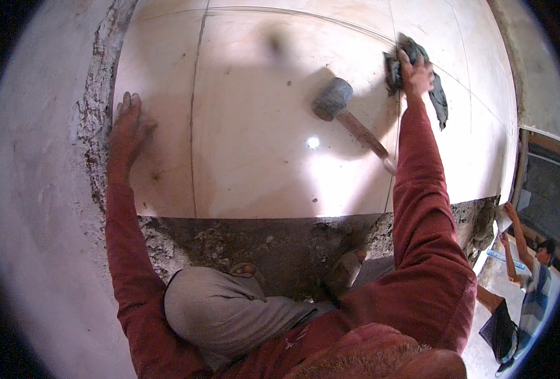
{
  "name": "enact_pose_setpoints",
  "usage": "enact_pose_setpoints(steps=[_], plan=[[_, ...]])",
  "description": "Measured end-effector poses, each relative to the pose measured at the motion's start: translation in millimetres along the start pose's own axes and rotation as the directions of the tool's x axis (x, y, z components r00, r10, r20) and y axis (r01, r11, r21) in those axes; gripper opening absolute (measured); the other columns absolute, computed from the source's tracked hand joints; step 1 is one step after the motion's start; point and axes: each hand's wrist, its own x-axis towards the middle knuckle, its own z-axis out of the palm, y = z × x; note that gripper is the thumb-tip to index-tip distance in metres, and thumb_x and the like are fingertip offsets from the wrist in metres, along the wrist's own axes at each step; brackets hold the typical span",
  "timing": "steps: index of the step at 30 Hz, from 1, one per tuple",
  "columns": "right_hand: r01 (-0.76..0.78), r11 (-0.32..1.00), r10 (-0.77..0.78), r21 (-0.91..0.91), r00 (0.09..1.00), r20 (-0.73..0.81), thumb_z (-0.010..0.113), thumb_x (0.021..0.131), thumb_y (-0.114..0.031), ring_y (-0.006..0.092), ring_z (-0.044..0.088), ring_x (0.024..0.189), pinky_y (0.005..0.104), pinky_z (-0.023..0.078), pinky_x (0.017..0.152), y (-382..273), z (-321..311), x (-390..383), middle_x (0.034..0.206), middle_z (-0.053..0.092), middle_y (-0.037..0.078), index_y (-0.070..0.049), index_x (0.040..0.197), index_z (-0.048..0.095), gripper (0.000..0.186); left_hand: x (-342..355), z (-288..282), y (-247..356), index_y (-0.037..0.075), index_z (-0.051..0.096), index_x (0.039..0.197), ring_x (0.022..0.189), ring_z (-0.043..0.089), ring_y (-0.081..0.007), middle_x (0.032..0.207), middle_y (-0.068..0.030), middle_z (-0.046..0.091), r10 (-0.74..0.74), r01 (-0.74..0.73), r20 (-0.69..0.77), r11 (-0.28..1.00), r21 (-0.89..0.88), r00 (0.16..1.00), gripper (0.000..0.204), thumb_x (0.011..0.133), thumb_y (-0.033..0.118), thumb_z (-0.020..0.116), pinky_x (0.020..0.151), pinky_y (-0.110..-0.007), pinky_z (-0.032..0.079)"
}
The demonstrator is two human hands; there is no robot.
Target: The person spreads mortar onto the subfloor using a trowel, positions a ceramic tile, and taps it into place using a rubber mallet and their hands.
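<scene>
Fingers of the right hand (416, 74) press together on a dark grey rag (436, 95) at upper right of the frame, over the pale tiles (255, 151). It looks soft, limp, light; bunching it suits. Left hand (126, 129) lies flat, fingers spread, at centre left. A rubber mallet (346, 112) lies nearby.

You have two hands out: your left hand (127, 129) and your right hand (416, 74). Count one grey rag (441, 98), one rubber mallet (343, 107), and one other person (526, 287) nearby.
</scene>
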Motion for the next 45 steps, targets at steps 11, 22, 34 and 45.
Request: enact_pose_setpoints(steps=[11,22,34,45], plan=[[0.414,0.845,-0.455,0.339,0.889,0.049,0.054,0.091,-0.06,0.0386,0.033,0.142,0.0672,0.022,0.113,-337.7,12.9,-93.4,0.15,0.045,0.014,-0.018,0.141,0.059,0.065,9.5,1.0,19.3,0.002,0.037,0.153,0.147,0.03,-0.0458,0.162,-0.0232,0.028,-0.051,0.05,0.022,0.998,0.041,0.998,0.082,0.086,0.035,0.073,0.12,-0.049,0.03],[0.539,0.625,-0.718,0.565,0.68,0.147,0.056,0.095,-0.054,0.0415,0.055,0.126,0.0514,0.043,0.106,-440.2,8.5,-79.5,0.137,0.059,0.023,-0.007,0.141,0.055,0.065,-5.7,5.1,4.3,-0.004,0.047,0.141,0.14,0.042,-0.0434,0.15,-0.0255,0.045,0.042,-0.024,-0.117,0.988,0.151,0.992,0.079,0.084,0.043,0.075,0.116,-0.047,0.038],[0.858,0.302,-0.891,0.416,0.409,-0.195,0.065,0.087,-0.057,0.0398,0.062,0.114,0.0508,0.048,0.097,-372.2,18.0,-227.5,0.122,0.066,0.019,-0.008,0.131,0.062,0.066,12.2,34.0,-10.4,0.005,0.04,0.151,0.144,0.037,-0.0455,0.161,-0.0245,0.03,0.036,-0.022,-0.089,0.989,0.147,0.995,0.085,0.087,0.054,0.068,0.119,-0.048,0.034],[0.761,0.199,-0.98,0.618,0.164,0.114,0.085,0.068,-0.041,0.0347,0.048,0.133,0.0545,0.037,0.108,-264.8,-120.2,-460.6,0.135,0.058,0.014,-0.012,0.128,0.062,0.07,17.4,26.8,-17.7,0.005,0.043,0.149,0.142,0.041,-0.0403,0.161,-0.021,0.032,-0.003,0.018,-0.114,0.992,0.128,0.993,0.082,0.089,0.055,0.068,0.116,-0.047,0.038]])
